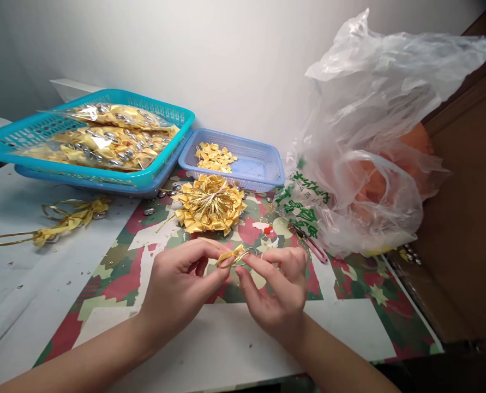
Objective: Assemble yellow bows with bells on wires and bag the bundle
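Between thumb and forefinger my left hand (187, 281) pinches a small yellow ribbon bow (231, 254) with a loop of gold cord. Close on its right side, my right hand (273, 284) touches the bow and cord with a fingertip; its thumb is apart from the forefinger and the other fingers are bent. Just beyond both hands lies a round bundle of yellow bows (210, 204), its gold cords gathered at the centre. Finished-looking bows on gold cord (73, 221) with silver bells rest at the left.
A turquoise basket (144, 177) at the back left holds clear bags of yellow bows with silver bells. Beside it, a blue basket (263, 164) contains loose yellow bows. A crumpled plastic bag (373, 180) stands at right, near pink-handled scissors (318, 251). Patterned paper (115, 278) covers the table.
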A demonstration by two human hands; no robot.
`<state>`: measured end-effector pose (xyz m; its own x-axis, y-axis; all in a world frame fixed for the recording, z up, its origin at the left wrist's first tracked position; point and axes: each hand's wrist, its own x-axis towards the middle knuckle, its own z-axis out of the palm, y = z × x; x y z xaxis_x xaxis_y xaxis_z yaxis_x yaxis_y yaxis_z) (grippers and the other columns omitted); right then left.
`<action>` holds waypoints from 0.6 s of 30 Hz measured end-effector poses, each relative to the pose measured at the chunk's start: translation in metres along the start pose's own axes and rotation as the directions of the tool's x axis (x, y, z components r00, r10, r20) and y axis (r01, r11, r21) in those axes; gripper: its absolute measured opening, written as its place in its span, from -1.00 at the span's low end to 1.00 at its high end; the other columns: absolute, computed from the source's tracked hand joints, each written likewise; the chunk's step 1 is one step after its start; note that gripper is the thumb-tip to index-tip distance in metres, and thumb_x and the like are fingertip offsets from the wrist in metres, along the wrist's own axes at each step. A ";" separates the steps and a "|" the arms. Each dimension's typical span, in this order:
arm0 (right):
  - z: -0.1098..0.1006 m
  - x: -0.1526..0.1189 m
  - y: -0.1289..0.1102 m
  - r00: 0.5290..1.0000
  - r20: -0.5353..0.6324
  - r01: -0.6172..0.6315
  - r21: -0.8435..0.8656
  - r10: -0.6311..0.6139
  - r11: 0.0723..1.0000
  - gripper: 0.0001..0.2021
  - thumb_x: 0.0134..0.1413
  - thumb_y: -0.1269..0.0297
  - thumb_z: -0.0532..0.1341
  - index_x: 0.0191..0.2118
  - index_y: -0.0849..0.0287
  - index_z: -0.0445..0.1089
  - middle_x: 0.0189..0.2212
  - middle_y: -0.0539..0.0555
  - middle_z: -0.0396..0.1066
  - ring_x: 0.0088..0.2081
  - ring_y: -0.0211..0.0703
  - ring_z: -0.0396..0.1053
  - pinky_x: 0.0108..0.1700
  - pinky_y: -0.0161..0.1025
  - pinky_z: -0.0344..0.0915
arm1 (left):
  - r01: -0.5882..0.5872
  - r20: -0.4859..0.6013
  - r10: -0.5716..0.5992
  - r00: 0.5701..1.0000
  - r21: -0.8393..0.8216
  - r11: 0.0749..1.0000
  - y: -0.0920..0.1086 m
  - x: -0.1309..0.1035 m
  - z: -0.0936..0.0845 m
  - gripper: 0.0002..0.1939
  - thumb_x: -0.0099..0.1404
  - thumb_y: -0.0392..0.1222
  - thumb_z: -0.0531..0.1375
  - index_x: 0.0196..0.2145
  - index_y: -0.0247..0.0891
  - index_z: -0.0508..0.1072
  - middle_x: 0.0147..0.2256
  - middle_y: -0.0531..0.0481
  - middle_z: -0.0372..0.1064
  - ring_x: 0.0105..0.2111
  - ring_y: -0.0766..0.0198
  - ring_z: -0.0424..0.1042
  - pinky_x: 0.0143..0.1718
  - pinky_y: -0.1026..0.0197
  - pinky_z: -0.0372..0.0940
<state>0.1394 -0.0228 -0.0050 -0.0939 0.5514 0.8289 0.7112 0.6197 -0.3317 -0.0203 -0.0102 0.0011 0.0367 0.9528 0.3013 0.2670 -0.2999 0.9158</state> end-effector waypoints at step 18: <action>0.012 -0.001 0.008 0.992 0.103 0.096 -0.169 -0.079 0.981 -0.92 0.17 0.42 0.14 -0.31 0.19 0.38 -0.35 0.06 0.41 -0.28 -0.14 0.23 -0.18 -0.10 0.02 | 0.199 0.097 -0.196 0.976 -0.025 0.980 -0.001 0.003 0.000 -0.82 0.14 -0.11 0.29 -0.51 -0.26 0.52 -0.52 0.01 0.47 -0.57 0.35 0.30 -0.60 0.33 0.19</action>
<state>0.1369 -0.0117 -0.0133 -0.2206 0.5551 0.8020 0.8063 0.5665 -0.1703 -0.0204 -0.0070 0.0015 0.0773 0.9930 0.0889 0.2447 -0.1054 0.9639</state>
